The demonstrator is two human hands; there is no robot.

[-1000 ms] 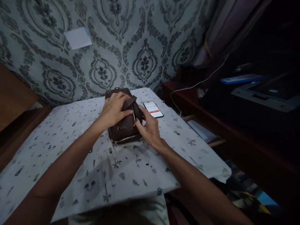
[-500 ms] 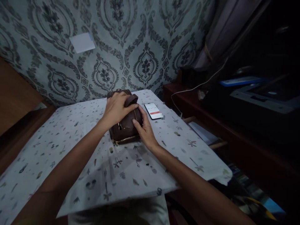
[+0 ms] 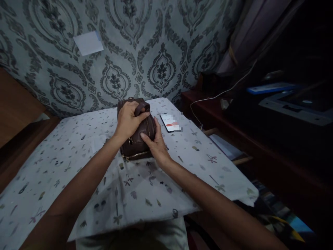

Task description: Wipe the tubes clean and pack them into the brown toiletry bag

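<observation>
A dark brown bag with gold zippers and a short loop handle rests on the patterned white tablecloth. My left hand lies over the bag's top left, its thumb stretched across beside the handle. Against the bag's right side is my right hand, thumb on the front face and fingers along the far side. Both hands hold the bag between them. The left fingertips are partly hidden behind the handle.
A phone with a lit screen lies right of the bag. A white cable crosses the dark red furniture at the right. Patterned wallpaper rises behind the table, with a paper on it.
My right hand has shifted slightly left along the bag's side. My left hand has moved a little, its thumb now nearer the handle's base. The view has shifted slightly.
</observation>
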